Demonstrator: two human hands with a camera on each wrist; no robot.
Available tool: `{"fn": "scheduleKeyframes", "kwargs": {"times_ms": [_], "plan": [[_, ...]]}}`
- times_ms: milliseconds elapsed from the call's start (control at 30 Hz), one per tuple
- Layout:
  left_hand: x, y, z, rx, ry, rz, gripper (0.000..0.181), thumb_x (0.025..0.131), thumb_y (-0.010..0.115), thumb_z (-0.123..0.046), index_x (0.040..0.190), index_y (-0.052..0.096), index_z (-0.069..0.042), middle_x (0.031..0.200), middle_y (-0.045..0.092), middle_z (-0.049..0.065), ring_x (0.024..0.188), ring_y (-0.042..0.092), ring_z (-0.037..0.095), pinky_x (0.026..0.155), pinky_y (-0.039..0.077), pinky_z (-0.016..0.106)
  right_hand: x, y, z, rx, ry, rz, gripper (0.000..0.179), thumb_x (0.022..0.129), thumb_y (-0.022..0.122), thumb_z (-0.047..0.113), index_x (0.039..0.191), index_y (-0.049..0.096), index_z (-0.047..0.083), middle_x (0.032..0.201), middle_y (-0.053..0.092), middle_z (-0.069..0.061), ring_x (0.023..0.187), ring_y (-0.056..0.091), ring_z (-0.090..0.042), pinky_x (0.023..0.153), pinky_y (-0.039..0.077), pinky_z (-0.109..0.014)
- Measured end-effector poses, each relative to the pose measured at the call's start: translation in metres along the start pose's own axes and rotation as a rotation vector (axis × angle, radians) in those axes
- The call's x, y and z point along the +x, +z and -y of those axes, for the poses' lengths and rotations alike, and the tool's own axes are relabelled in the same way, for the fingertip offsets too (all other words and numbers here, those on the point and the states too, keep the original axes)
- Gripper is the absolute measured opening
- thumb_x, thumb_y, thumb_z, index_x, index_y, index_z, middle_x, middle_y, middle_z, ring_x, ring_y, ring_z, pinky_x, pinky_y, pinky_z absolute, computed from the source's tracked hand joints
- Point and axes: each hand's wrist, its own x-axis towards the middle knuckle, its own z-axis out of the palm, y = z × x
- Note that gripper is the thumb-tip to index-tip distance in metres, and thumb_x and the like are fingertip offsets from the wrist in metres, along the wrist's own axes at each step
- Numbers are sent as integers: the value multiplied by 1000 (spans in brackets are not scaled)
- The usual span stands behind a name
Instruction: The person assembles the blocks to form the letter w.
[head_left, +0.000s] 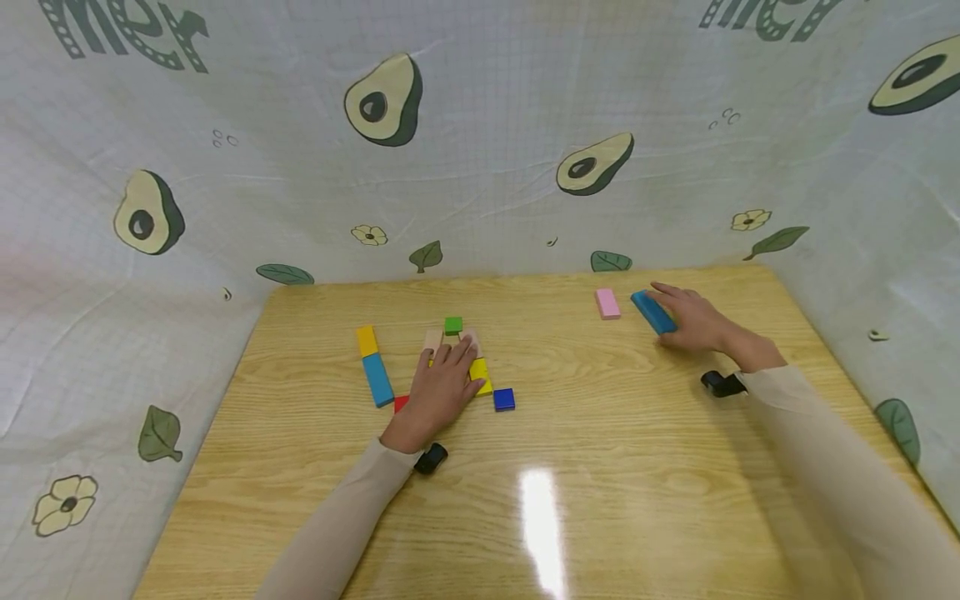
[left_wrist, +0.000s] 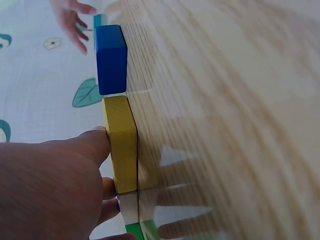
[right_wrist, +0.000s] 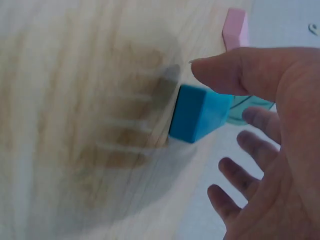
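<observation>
My left hand [head_left: 437, 392] rests over a group of flat blocks, fingers reaching across pale blocks [head_left: 432, 340]. In the left wrist view its thumb touches the side of a yellow block [left_wrist: 124, 145], and a dark blue block [left_wrist: 111, 60] lies just past that. A green block [head_left: 453, 326] sits at the top of the group; a red block [head_left: 401, 402] is partly covered by the hand. At the far right, my right hand [head_left: 693, 323] is around a light blue block [head_left: 651, 311]. Its fingers are spread, with the thumb beside the block [right_wrist: 195, 115] in the right wrist view.
Left of the group, an orange block [head_left: 367, 342] and another light blue block [head_left: 377, 380] lie end to end. A pink block [head_left: 607, 304] lies near the table's back edge. Printed cloth [head_left: 495, 208] hangs behind and along both sides of the wooden table [head_left: 600, 467].
</observation>
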Motion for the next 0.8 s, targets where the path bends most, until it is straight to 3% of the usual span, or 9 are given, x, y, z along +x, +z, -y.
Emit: {"fn": "scheduleKeyframes", "kwargs": {"times_ms": [233, 533, 800], "plan": [[-1, -2, -1, -3, 0, 13, 61, 111, 54, -43, 162, 44, -10, 171, 36, 9, 146, 43, 35, 121, 30, 59, 7, -2, -9, 38, -26, 63, 87, 83, 80, 0, 158, 36, -13, 164, 27, -39, 144, 30, -63, 110, 33, -76], [-1, -2, -2, 7, 2, 7, 60, 111, 54, -43, 161, 45, -11, 170, 37, 9, 144, 45, 35, 119, 31, 58, 10, -2, -17, 52, -52, 85, 87, 80, 76, -7, 157, 36, -15, 162, 30, -40, 143, 32, -63, 109, 34, -74], [-2, -2, -1, 3, 4, -5, 60, 111, 55, -42, 161, 46, -10, 169, 38, 9, 142, 46, 35, 118, 32, 57, 10, -5, -15, 2, -55, 76, 84, 85, 87, 12, 152, 44, -16, 155, 40, -40, 137, 38, -63, 109, 33, -75]]}}
